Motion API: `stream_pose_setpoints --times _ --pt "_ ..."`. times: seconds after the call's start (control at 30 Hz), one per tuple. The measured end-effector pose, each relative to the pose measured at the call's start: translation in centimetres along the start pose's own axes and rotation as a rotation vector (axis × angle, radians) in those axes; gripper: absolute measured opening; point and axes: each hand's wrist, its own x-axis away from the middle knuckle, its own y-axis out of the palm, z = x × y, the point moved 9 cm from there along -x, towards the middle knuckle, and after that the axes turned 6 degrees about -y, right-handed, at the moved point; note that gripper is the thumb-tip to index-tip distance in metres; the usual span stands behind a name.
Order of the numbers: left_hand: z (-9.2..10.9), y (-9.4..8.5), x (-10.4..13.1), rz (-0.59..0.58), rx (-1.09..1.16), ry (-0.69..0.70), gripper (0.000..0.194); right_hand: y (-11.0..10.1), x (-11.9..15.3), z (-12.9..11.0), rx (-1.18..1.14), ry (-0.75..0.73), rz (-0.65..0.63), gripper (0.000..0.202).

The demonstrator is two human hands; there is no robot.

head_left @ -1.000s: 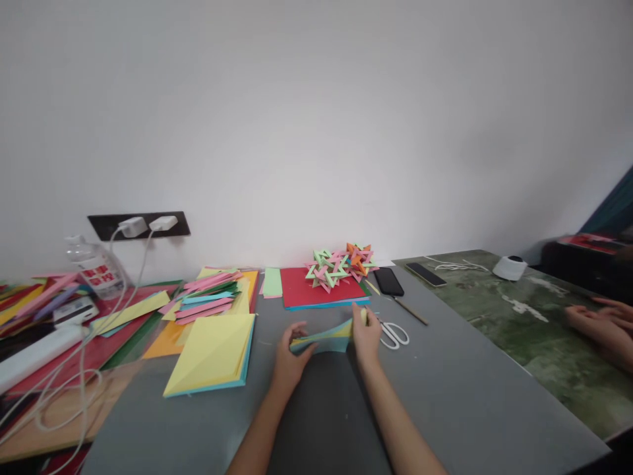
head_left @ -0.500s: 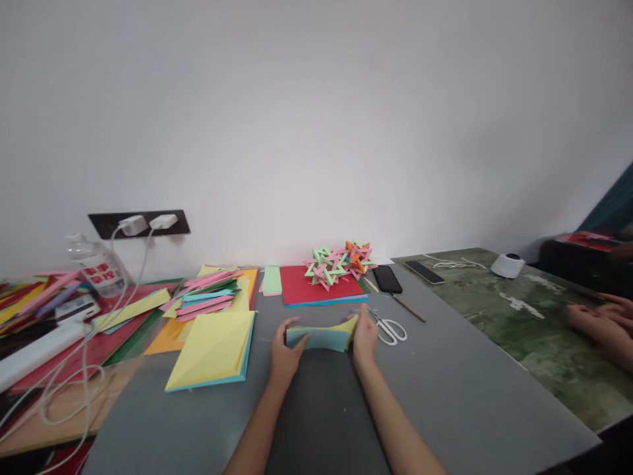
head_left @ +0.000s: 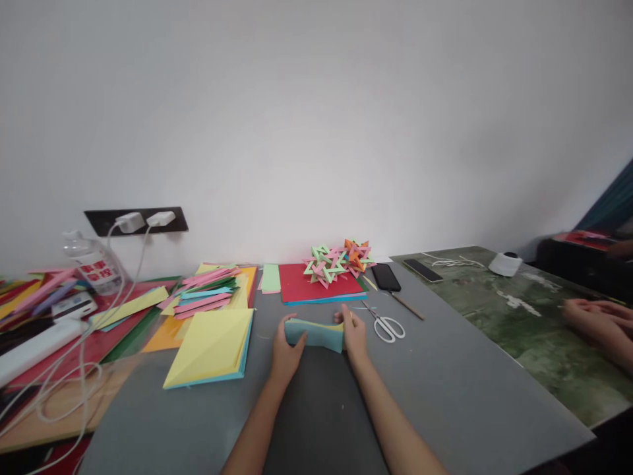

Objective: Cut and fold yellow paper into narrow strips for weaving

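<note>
Between my two hands is a bent stack of paper (head_left: 320, 335), blue on the side facing me, with a yellow edge showing along its top. My left hand (head_left: 287, 349) grips its left end, thumb across the blue face. At the other end, my right hand (head_left: 354, 333) is closed on the paper, its fingertips partly hidden behind it. To the left lies a pile of yellow and blue square paper (head_left: 210, 346). White-handled scissors (head_left: 388, 328) rest just right of my right hand.
Behind my hands, folded paper star balls (head_left: 326, 265) sit on red paper (head_left: 295, 280). A phone (head_left: 386, 277) and a thin stick (head_left: 408, 307) lie to the right. Paper strips (head_left: 208, 290), a bottle (head_left: 96, 264) and white cables (head_left: 84, 369) are at left. Another person's hands (head_left: 601, 323) are at far right.
My right hand has moved slightly left and its fingers now curl around the paper's end. The yellow that showed at the right end is now mostly covered.
</note>
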Motion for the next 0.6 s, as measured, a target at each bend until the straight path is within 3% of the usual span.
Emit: stream_pose_setpoints --times 0.1,0.23,0.37,0.5,0.6 --pt "-0.6 -0.6 -0.1 0.059 0.006 -0.03 0.029 0.8 0.1 -1.1 0.074 -0.035 -0.096 0.044" --pt "-0.6 -1.6 -0.1 0.152 0.035 -0.016 0.026 0.5 -0.1 -2.2 0.036 -0.073 -0.095 0.043" --pt "0.1 -1.2 0.0 0.108 0.038 0.027 0.039 1.3 0.2 -1.7 -0.026 -0.011 -0.169 0.043" --pt "0.3 -0.7 0.0 0.066 0.102 0.032 0.054 0.4 0.7 -2.0 0.078 -0.11 -0.021 0.041" --pt "0.0 -0.6 -0.1 0.055 0.074 0.01 0.041 0.1 0.9 -0.8 0.057 -0.07 0.017 0.043"
